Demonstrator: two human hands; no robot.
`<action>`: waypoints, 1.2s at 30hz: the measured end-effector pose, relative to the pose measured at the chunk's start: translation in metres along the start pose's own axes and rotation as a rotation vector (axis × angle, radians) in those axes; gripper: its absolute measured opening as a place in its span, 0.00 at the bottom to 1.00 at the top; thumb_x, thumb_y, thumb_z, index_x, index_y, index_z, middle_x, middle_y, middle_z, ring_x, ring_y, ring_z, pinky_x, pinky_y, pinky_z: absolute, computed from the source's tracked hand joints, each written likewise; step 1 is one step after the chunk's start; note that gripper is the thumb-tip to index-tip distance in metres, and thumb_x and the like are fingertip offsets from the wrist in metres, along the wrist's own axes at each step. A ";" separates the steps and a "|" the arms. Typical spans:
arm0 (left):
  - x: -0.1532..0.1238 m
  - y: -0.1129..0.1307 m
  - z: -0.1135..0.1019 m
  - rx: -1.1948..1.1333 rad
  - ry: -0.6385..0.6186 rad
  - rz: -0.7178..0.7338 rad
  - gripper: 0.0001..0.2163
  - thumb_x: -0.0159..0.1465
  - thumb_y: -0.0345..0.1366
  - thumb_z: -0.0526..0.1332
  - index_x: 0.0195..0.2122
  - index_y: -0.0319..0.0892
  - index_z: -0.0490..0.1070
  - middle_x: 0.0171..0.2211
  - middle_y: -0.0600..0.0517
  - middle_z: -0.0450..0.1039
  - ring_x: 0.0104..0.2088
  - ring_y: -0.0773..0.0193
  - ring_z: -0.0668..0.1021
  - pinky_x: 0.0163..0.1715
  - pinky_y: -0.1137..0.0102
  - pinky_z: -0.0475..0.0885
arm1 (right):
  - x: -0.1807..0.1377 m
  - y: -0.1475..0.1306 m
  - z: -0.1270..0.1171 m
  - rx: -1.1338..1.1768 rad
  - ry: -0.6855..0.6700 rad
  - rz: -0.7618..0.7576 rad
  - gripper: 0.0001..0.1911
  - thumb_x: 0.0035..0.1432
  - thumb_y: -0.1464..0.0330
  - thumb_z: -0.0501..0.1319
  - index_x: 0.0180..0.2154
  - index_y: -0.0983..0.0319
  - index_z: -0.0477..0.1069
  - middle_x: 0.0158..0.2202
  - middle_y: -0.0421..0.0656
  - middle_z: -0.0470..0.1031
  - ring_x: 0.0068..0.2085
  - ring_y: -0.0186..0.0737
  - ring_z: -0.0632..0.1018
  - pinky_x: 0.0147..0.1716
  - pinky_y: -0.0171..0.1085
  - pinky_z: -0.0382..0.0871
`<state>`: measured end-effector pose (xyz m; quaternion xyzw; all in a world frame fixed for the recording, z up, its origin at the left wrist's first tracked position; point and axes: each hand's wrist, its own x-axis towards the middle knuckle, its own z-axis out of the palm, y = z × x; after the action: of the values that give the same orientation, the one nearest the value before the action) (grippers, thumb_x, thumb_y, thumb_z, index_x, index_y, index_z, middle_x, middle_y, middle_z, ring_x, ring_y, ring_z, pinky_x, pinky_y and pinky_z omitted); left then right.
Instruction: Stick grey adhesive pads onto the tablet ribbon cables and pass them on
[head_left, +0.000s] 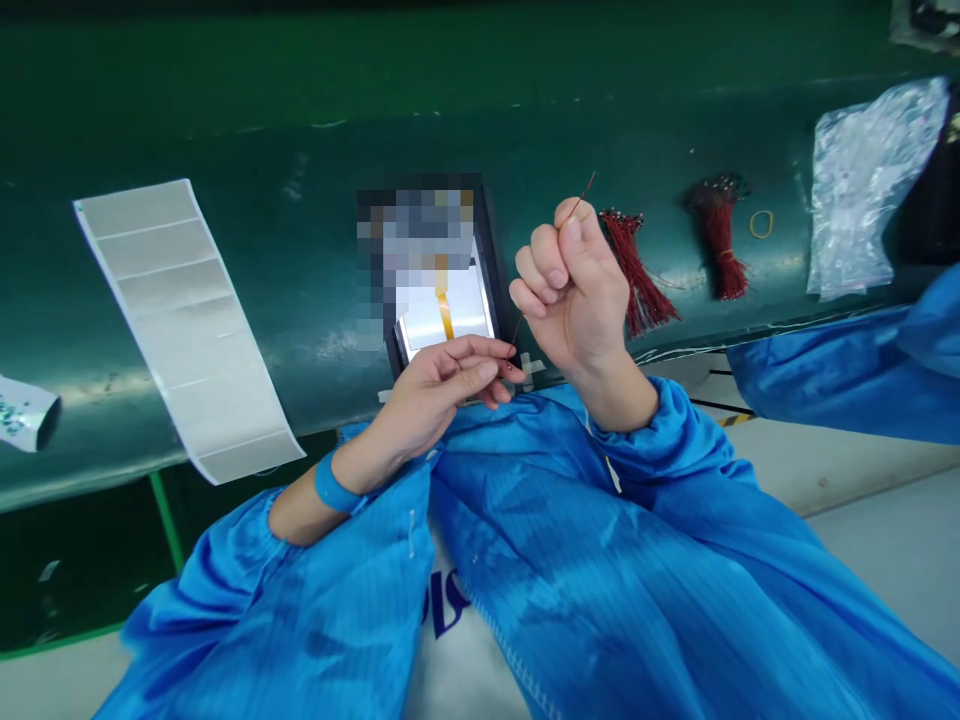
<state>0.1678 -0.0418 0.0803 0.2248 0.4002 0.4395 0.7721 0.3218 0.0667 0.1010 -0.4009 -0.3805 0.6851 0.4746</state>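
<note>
In the head view, the only one, both hands grasp a thin dark-red wire (pixel 584 196): the right hand (pixel 574 290), curled into a fist, pinches it between thumb and forefinger with a short end poking out above, while the left hand (pixel 457 385), lower and to that fist's left, appears to pinch it near the fingertips. The stretch between runs partly behind the right fingers, so whether it is one unbroken length cannot be told. Just beyond the left hand's grip lies a dark-framed unit (pixel 487 270), partly blurred, with amber tape (pixel 445 312) on its pale panel. Just right of the right fist sits a loose wire bundle (pixel 641 275), and farther right a gathered one (pixel 721 240). To handle so fine a wire well, a light fingertip pinch, an even span without tugging and fingers kept off the panel would seem wise.
</note>
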 end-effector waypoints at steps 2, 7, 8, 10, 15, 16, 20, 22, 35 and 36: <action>0.001 -0.001 0.002 0.039 0.059 0.007 0.17 0.62 0.43 0.79 0.44 0.38 0.82 0.37 0.45 0.84 0.31 0.65 0.82 0.33 0.71 0.78 | -0.003 0.003 0.002 0.007 -0.019 0.005 0.17 0.69 0.49 0.66 0.40 0.50 0.62 0.25 0.33 0.56 0.25 0.37 0.58 0.21 0.37 0.62; 0.002 0.001 -0.002 0.125 0.168 0.048 0.18 0.58 0.43 0.80 0.40 0.38 0.78 0.32 0.49 0.82 0.24 0.68 0.78 0.25 0.74 0.75 | -0.008 0.011 0.001 0.058 -0.096 -0.038 0.16 0.69 0.50 0.66 0.46 0.49 0.66 0.26 0.32 0.60 0.26 0.36 0.64 0.26 0.37 0.70; 0.002 0.003 -0.003 0.151 0.175 0.066 0.18 0.59 0.43 0.79 0.40 0.38 0.77 0.32 0.49 0.82 0.24 0.69 0.77 0.24 0.74 0.74 | -0.008 0.011 0.000 0.040 -0.117 -0.031 0.16 0.70 0.49 0.66 0.48 0.49 0.66 0.27 0.33 0.61 0.27 0.36 0.66 0.27 0.37 0.71; 0.000 0.008 -0.006 0.232 0.184 0.113 0.17 0.60 0.42 0.77 0.42 0.39 0.75 0.32 0.50 0.80 0.25 0.67 0.78 0.23 0.74 0.73 | -0.006 0.010 -0.003 -0.051 -0.187 0.007 0.17 0.71 0.48 0.64 0.51 0.49 0.68 0.28 0.34 0.63 0.29 0.38 0.70 0.29 0.38 0.71; -0.010 0.019 -0.011 0.475 0.229 0.222 0.23 0.60 0.33 0.73 0.52 0.46 0.64 0.32 0.55 0.77 0.29 0.65 0.79 0.26 0.73 0.71 | 0.000 0.005 -0.007 -0.393 -0.418 -0.044 0.16 0.72 0.50 0.63 0.52 0.53 0.70 0.29 0.36 0.67 0.34 0.41 0.74 0.34 0.41 0.69; -0.012 0.021 -0.011 0.503 0.220 0.233 0.24 0.61 0.32 0.73 0.53 0.48 0.62 0.32 0.55 0.76 0.29 0.66 0.79 0.28 0.72 0.72 | 0.000 0.006 -0.008 -0.459 -0.460 -0.080 0.15 0.73 0.51 0.63 0.51 0.53 0.71 0.29 0.37 0.68 0.35 0.42 0.74 0.35 0.41 0.68; -0.017 0.025 -0.014 0.590 0.167 0.247 0.24 0.62 0.32 0.72 0.52 0.49 0.59 0.34 0.56 0.73 0.29 0.65 0.80 0.30 0.68 0.73 | -0.011 0.011 -0.018 -0.724 -0.616 -0.230 0.10 0.74 0.56 0.62 0.47 0.56 0.72 0.32 0.40 0.72 0.37 0.43 0.74 0.39 0.42 0.64; -0.017 0.025 -0.017 0.623 0.158 0.253 0.23 0.62 0.33 0.72 0.51 0.49 0.60 0.34 0.56 0.72 0.28 0.65 0.79 0.30 0.68 0.72 | -0.019 0.016 -0.026 -0.845 -0.671 -0.312 0.08 0.75 0.60 0.61 0.43 0.57 0.71 0.33 0.41 0.74 0.37 0.42 0.74 0.40 0.42 0.62; -0.022 -0.014 -0.055 1.461 0.433 0.714 0.09 0.72 0.36 0.62 0.51 0.43 0.75 0.54 0.42 0.78 0.57 0.46 0.77 0.58 0.50 0.72 | -0.040 0.054 -0.050 -1.424 -0.603 -0.489 0.11 0.75 0.69 0.56 0.39 0.62 0.74 0.39 0.47 0.81 0.39 0.44 0.77 0.38 0.41 0.59; -0.023 -0.017 -0.055 1.478 0.422 0.732 0.09 0.72 0.36 0.61 0.51 0.43 0.75 0.55 0.42 0.77 0.58 0.46 0.76 0.60 0.49 0.71 | -0.041 0.056 -0.049 -1.438 -0.593 -0.495 0.12 0.75 0.69 0.56 0.39 0.62 0.75 0.39 0.47 0.81 0.38 0.43 0.77 0.37 0.41 0.58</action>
<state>0.1242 -0.0706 0.0462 0.6998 0.6217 0.3202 0.1454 0.3563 0.0198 0.0393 -0.3137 -0.9145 0.2263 0.1183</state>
